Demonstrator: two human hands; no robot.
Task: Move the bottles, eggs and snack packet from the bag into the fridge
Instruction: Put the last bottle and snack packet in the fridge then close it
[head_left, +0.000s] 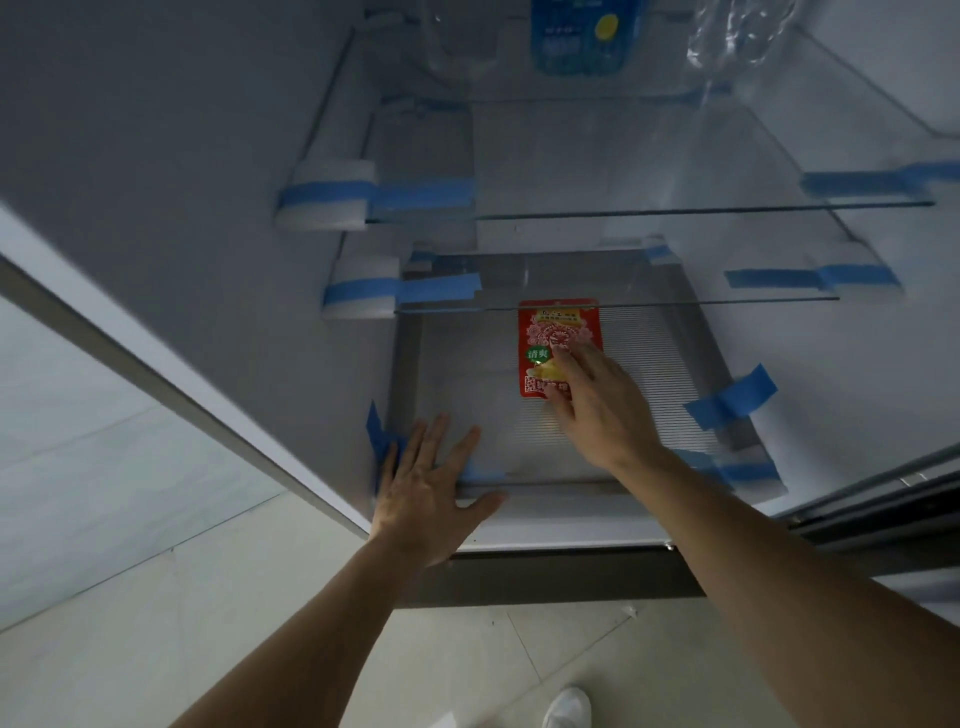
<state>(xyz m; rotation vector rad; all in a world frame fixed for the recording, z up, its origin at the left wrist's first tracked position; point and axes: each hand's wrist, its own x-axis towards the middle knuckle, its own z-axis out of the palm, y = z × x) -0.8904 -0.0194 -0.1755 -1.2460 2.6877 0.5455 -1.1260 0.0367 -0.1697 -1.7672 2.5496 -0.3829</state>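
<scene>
The step in hand looked like the placing of the snack packet (558, 347): the red packet lay flat on the ribbed bottom shelf (649, 364) of the fridge (156, 156), near the shelf's middle and somewhat toward its back edge, partly under the front edge of the glass shelf above. The right hand (597, 410) rested on the packet's near right corner with the fingers spread and flat, pressing or nudging rather than pinching it; whether the thumb was hooked under the packet's near edge could not be told. The left hand (431, 493) lay open, palm down, on the shelf's front left corner, fingers spread and grasping nothing, as if bracing. On the top shelf, at the back, stood a bottle (576, 36) with a blue label, with clear plastic shapes on either side of it, too cut off to name. No eggs and no bag were in view. Judging by this, the packet was as good as stowed, and the next move called for lifting the right hand clear without dragging the packet forward, then turning back to the bag for whatever remained.
</scene>
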